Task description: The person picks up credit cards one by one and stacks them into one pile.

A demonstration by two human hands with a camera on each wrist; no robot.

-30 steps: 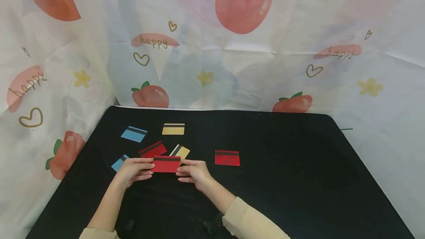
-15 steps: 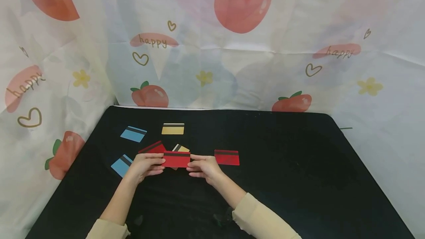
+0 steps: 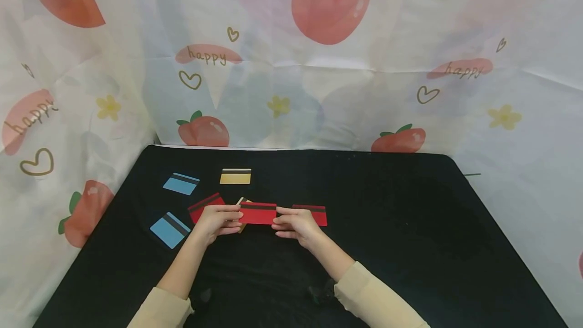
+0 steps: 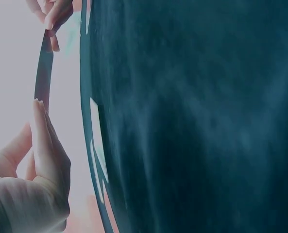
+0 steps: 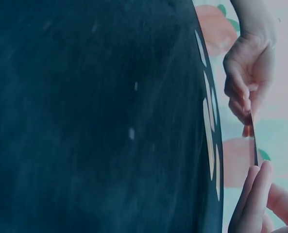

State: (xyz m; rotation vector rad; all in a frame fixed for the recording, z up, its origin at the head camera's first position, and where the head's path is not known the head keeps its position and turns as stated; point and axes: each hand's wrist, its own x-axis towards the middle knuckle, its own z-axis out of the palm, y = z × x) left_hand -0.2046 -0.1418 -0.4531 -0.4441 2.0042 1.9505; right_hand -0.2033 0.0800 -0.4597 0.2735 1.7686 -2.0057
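A red card with a dark magnetic stripe (image 3: 257, 214) is held up between both hands, stripe along its upper edge. My left hand (image 3: 218, 222) pinches its left end between thumb and fingers. At the right end my right hand (image 3: 297, 226) pinches it the same way. Both wrist views show the card (image 4: 44, 73) nearly edge-on, raised off the black table. Behind it in the head view a yellow card (image 3: 242, 228) is mostly hidden. Partly covered by the hands are a red card (image 3: 205, 206) on the left and another red card (image 3: 319, 215) on the right.
Two blue striped cards (image 3: 181, 183) (image 3: 170, 230) lie at the left of the black table (image 3: 387, 247). A yellow card (image 3: 235, 176) lies farther back. A curtain printed with fruit (image 3: 341, 100) hangs behind the table and along its sides.
Both hands have carried the red card rightward and slightly away across the table. The near blue card is now uncovered, while the right-hand red card has become partly hidden.
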